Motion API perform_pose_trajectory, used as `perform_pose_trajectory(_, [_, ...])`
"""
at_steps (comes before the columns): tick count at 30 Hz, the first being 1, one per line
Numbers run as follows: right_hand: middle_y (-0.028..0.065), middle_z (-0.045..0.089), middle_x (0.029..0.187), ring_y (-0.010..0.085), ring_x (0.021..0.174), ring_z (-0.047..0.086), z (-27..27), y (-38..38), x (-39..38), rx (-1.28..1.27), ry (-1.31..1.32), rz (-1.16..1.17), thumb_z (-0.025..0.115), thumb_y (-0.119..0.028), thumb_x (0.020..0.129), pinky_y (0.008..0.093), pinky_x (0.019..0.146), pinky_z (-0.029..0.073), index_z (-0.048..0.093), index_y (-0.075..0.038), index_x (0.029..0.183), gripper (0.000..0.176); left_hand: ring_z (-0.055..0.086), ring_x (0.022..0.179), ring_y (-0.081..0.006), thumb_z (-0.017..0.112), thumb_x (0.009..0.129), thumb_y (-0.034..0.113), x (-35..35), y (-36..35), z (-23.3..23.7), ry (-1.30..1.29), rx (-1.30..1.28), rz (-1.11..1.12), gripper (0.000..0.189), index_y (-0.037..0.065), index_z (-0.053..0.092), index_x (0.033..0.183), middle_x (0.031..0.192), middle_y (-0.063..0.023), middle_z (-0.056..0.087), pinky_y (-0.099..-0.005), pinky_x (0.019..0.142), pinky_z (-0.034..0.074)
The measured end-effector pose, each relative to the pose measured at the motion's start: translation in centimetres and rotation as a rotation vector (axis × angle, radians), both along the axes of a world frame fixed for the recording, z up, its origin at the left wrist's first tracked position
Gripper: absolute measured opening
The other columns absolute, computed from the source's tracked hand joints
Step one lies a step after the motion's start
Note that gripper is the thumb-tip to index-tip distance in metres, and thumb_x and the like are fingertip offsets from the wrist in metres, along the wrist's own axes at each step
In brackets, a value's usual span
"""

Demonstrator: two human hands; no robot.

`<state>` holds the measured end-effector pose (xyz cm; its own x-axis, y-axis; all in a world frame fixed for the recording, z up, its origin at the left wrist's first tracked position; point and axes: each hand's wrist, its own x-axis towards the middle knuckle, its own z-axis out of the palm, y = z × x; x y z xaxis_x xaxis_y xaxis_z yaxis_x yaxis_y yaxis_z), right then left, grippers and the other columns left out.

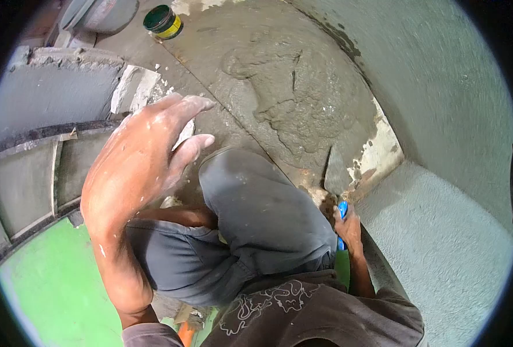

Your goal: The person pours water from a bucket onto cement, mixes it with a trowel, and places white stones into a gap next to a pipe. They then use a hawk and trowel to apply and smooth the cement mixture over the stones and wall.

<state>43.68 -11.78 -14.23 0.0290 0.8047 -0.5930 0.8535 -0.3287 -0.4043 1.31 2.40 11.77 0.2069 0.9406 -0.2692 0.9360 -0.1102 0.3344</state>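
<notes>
My right hand (pixel 352 230) is closed around the blue handle of a trowel (pixel 337 170), low beside my right knee. The trowel's pointed metal blade reaches up to the near edge of a spread of wet grey mortar (pixel 303 104) on the floor. Dusted with white, my left hand (pixel 146 144) is raised at the left with its thumb and fingers apart, and nothing shows in it. Part of the left fingers is hidden behind the hand's back.
A dark green tub with a yellow label (pixel 164 22) stands at the far left of the mortar. Grey plastered walls (pixel 436 75) rise on the right. A low rough-topped wall (pixel 60 87) and framed panels (pixel 25 179) lie left. Green flooring (pixel 54 277) shows at lower left.
</notes>
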Motion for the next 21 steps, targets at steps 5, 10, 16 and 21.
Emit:
perform_pose_trajectory(5, [0.0319, 0.063, 0.092, 0.0458, 0.089, 0.063, -5.5, 2.8, -4.5, 0.054, 0.019, 0.080, 0.058, -0.039, 0.089, 0.0535, 0.077, 0.049, 0.056, 0.003, 0.114, 0.048, 0.063, 0.086, -0.0326, 0.064, 0.087, 0.021, 0.1, 0.3, -0.3, 0.002, -0.021, -0.014, 0.037, 0.003, 0.059, 0.119, 0.105, -0.0183, 0.063, -0.0404, 0.079, 0.048])
perform_pose_trajectory(10, [0.0157, 0.063, 0.066, 0.0263, 0.055, 0.064, -6.9, 14.8, -13.2, -0.108, 0.443, -0.177, 0.062, -0.040, 0.089, 0.0399, 0.052, 0.051, 0.058, 0.002, 0.099, 0.044, 0.063, 0.090, -0.0362, 0.064, 0.088, 0.023, 1.0, 0.5, -0.4, -0.017, -0.020, -0.043, 0.037, 0.002, 0.060, 0.119, 0.106, -0.0200, 0.063, -0.0411, 0.081, 0.048])
perform_pose_trajectory(16, [0.0164, 0.064, 0.069, 0.0257, 0.057, 0.065, -1.5, 14.2, -11.6, -0.003, 0.464, -0.192, 0.063, -0.038, 0.089, 0.0423, 0.055, 0.051, 0.057, 0.002, 0.095, 0.041, 0.063, 0.092, -0.0363, 0.063, 0.088, 0.022, 1.1, 0.5, -0.5, -0.028, -0.009, -0.066, 0.037, 0.001, 0.060, 0.118, 0.107, -0.0201, 0.063, -0.0407, 0.082, 0.049])
perform_pose_trajectory(21, [0.0278, 0.064, 0.079, 0.0467, 0.076, 0.063, -1.9, 16.8, -12.2, 0.516, 0.095, 0.156, 0.063, -0.026, 0.085, 0.0523, 0.067, 0.050, 0.054, 0.004, 0.098, 0.035, 0.063, 0.092, -0.0340, 0.064, 0.088, 0.020, 0.5, 1.1, -1.6, -0.042, 0.035, -0.102, 0.037, 0.000, 0.059, 0.119, 0.108, -0.0199, 0.063, -0.0400, 0.079, 0.050])
